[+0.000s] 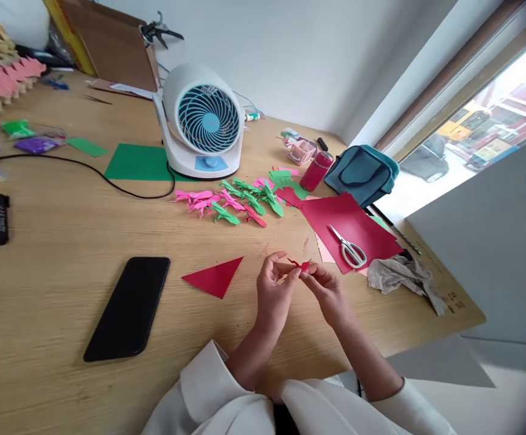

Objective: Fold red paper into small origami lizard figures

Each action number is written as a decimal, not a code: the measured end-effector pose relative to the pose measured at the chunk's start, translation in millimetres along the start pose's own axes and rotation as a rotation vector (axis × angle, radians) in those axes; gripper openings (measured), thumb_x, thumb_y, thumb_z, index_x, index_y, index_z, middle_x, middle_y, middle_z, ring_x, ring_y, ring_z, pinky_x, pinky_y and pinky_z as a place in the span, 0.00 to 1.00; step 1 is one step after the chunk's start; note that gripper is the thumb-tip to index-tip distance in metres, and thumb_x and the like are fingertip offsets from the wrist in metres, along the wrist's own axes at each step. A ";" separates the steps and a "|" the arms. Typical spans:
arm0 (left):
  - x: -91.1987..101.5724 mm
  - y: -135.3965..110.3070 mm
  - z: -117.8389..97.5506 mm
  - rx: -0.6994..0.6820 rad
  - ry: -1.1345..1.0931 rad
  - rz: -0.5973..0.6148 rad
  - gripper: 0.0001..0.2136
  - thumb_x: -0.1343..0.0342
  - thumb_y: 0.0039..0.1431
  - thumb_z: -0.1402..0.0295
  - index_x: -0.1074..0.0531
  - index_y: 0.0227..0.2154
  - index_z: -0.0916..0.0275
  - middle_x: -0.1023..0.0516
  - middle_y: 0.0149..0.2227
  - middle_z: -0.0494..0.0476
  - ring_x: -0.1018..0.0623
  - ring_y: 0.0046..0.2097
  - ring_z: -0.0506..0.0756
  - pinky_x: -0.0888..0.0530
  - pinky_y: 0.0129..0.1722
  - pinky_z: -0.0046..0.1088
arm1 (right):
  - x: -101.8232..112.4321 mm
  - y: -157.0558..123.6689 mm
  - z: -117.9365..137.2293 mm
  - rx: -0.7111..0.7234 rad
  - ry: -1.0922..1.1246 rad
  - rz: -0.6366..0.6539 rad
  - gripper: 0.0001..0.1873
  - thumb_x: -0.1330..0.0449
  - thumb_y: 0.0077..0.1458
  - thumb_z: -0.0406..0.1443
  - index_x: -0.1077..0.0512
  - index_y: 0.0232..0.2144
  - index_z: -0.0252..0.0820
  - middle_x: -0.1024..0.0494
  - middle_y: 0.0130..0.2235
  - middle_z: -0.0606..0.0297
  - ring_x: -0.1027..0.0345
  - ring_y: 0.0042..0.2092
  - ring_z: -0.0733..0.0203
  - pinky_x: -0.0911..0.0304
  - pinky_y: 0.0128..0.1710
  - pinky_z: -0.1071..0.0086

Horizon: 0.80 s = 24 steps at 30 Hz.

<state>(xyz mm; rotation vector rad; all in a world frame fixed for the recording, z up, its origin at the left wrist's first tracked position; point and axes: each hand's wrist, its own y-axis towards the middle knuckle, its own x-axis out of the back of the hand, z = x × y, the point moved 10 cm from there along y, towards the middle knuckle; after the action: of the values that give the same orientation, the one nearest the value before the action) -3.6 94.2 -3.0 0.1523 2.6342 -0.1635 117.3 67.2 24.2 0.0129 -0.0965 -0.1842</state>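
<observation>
Red folded paper piece [299, 264] | pinched by left hand [274, 296] and right hand [328, 291] | woodgrain table [63, 290]

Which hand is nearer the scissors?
Right. The right hand sits just left of and below the scissors on the red sheet; the left hand is farther left, both pinching the small red fold.

Two hands meet at the fingertips

Left hand [274, 289] and right hand [328, 291] are raised close together, fingers pinched inward, white-sleeved forearms angled from below.
</observation>
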 end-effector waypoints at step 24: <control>6.2 6.6 26.8 0.122 -0.040 0.047 0.09 0.31 0.47 0.67 0.25 0.30 0.63 0.19 0.33 0.52 0.23 0.38 0.50 0.30 0.44 0.26 | 0.9 10.8 -34.1 -0.229 0.442 0.098 0.15 0.25 0.38 0.42 0.25 0.25 0.42 0.22 0.28 0.68 0.31 0.32 0.64 0.35 0.40 0.66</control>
<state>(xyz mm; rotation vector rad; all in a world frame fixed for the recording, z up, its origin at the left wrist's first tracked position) 4.5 97.3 -30.0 0.2496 2.5787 -0.3089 123.5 77.7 -9.5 -0.1788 0.3648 -0.0900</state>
